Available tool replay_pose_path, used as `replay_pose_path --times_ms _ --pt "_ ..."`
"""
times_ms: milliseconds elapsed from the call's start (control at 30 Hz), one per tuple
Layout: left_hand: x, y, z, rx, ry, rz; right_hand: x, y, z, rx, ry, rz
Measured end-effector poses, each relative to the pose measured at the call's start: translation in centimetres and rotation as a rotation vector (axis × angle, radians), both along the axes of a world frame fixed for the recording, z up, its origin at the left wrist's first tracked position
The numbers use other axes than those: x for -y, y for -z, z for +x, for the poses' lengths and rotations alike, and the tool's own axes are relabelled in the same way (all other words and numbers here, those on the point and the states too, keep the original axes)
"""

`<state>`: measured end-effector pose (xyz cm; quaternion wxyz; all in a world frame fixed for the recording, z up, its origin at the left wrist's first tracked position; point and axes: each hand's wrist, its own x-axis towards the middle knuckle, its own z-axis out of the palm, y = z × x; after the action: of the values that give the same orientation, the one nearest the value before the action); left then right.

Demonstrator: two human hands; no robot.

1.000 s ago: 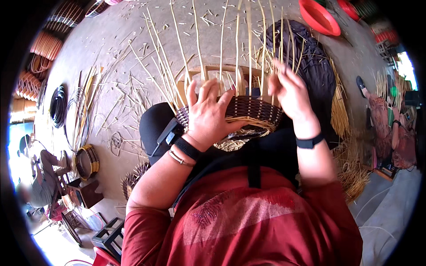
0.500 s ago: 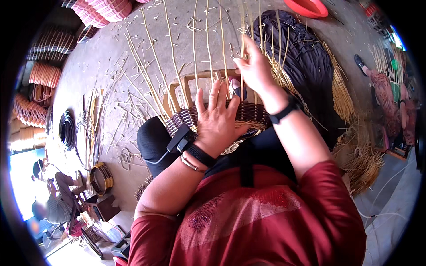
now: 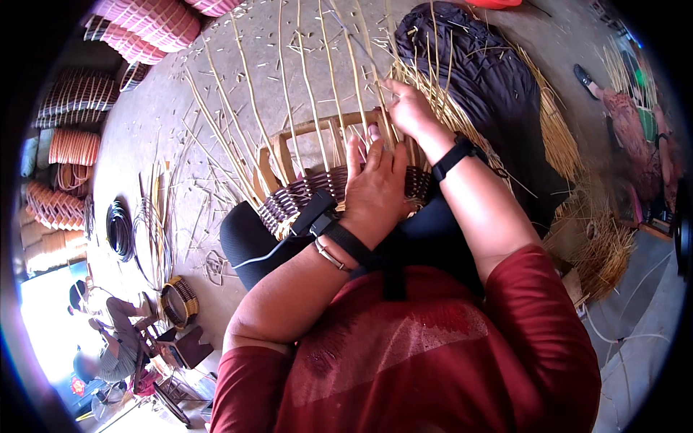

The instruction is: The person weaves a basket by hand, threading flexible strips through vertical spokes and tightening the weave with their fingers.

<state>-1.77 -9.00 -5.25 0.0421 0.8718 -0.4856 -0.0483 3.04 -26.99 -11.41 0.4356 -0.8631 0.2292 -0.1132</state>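
A partly woven basket [image 3: 292, 196] in dark brown and pale strands rests across my lap, its tall pale stakes [image 3: 305, 94] fanning away from me. My left hand [image 3: 377, 184] lies over the woven wall, fingers outstretched and slightly apart among the stakes. Beyond it to the right, my right hand [image 3: 413, 112] is closed in a pinch on a thin dark weaving strip [image 3: 355, 37], which runs up and left across the stakes. The fingertips partly hide the grip. A wooden frame [image 3: 289, 133] stands just behind the basket.
Dark cloth [image 3: 491, 79] covers a bundle of pale sticks [image 3: 556, 137] on the right. At the left are a black coil [image 3: 118, 229], a small round basket [image 3: 179, 302] and stacked baskets [image 3: 76, 146]. Another person [image 3: 119, 339] sits lower left; offcuts litter the floor.
My left hand has slid right along the basket wall. My right hand has come lower, its fingers now closer together by the stakes. The whole view has shifted slightly.
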Motion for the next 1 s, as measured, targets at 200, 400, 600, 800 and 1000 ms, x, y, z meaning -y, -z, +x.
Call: replay_pose_path --times_ms 200,400,600,800,1000 --pt "-0.5 -0.2 0.2 0.007 0.135 0.036 0.4 -1.4 -8.1 0.416 0.270 0.703" --pt "-1.2 -0.2 1.4 0.111 0.159 -0.075 -0.2 -6.9 -13.4 0.560 0.317 1.183" --pt "-9.0 -5.1 4.7 0.032 0.021 -0.566 -5.8 -16.4 -11.9 0.792 -0.444 0.983" --pt "-14.2 0.7 1.9 -0.267 -0.127 -0.600 -7.1 -8.7 -10.5 0.537 -0.222 1.440" --pt "-12.5 -1.8 5.2 0.098 -0.323 -0.734 -7.3 -9.7 -10.3 0.559 -0.241 1.263"
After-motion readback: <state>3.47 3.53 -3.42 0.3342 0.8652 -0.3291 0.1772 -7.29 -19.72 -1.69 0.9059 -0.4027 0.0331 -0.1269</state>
